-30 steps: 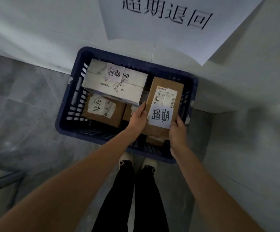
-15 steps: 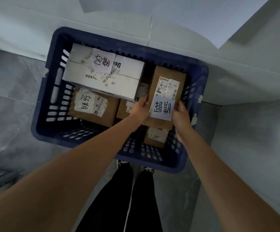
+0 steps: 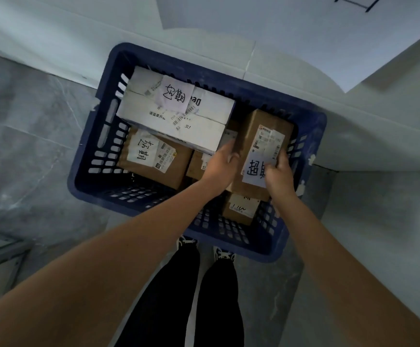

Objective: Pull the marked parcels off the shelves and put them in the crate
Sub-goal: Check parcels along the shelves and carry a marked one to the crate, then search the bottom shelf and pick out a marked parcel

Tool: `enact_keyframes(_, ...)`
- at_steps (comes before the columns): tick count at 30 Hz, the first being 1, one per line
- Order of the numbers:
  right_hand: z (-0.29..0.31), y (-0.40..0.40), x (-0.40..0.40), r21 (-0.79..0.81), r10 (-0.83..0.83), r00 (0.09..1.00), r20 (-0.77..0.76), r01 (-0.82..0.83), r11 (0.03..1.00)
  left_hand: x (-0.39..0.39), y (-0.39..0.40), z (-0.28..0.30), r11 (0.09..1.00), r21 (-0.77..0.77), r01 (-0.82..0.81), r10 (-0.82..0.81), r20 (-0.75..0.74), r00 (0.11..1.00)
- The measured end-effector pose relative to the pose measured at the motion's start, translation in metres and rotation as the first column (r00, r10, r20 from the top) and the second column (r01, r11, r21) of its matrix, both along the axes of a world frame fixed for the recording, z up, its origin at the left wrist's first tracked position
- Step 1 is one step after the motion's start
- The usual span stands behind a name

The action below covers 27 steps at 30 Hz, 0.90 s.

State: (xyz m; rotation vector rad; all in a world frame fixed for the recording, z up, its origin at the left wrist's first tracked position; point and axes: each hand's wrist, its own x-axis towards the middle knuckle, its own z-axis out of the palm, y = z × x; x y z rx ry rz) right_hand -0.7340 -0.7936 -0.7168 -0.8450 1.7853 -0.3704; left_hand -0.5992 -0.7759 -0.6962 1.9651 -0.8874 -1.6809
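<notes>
1. The brown cardboard parcel with a printed shipping label and a white handwritten slip (image 3: 259, 151) is down inside the dark blue slotted plastic crate (image 3: 311, 126), on the right side, lying on top of other boxes and not quite settled flat yet by the look of it

2. Left hand (image 3: 220, 166) is on the parcel's left edge, fingers only loosely bent against the cardboard; can't tell if it's really gripping or just steadying. Right hand (image 3: 277, 174) has its fingers curled over the near right corner, on top of the white slip, so that one's got hold of it

3. Just past the left fingertips sits a long white carton with a handwritten slip (image 3: 176, 113), and left of the knuckles a brown box with a white handwritten tag (image 3: 153, 159). Under the right wrist, a small brown box (image 3: 241, 209) peeks out

4. Progress guess: several marked parcels are already in, this one is basically delivered, only letting go is left. No shelves in view, so no idea how many remain
</notes>
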Motion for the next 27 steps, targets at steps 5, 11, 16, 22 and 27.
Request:
enact_keyframes(5,0.015,0.004,0.011,-0.029,0.129,0.989,-0.072,-0.131,0.991,0.013,0.024,0.017,0.995,-0.018,-0.101,0.102,0.005,0.995)
enact_keyframes(11,0.088,0.017,0.026,-0.192,0.395,0.905,-0.156,-0.420,0.887,0.039,0.073,0.078,0.990,-0.112,-0.083,0.095,0.110,0.989)
enact_keyframes(16,0.187,0.026,0.050,-0.361,0.598,0.747,-0.291,-0.665,0.654,0.072,0.109,0.184,0.928,-0.371,0.029,0.208,0.580,0.787)
enact_keyframes(22,0.288,0.079,0.116,-0.460,0.705,0.469,-0.531,-0.859,0.225,0.120,0.199,0.280,0.922,-0.374,0.101,0.283,0.828,0.484)
enact_keyframes(27,0.363,0.147,0.204,-0.523,0.741,0.241,-0.627,-0.835,-0.171,0.170,0.293,0.348,0.919,-0.392,-0.032,0.385,0.877,0.288)
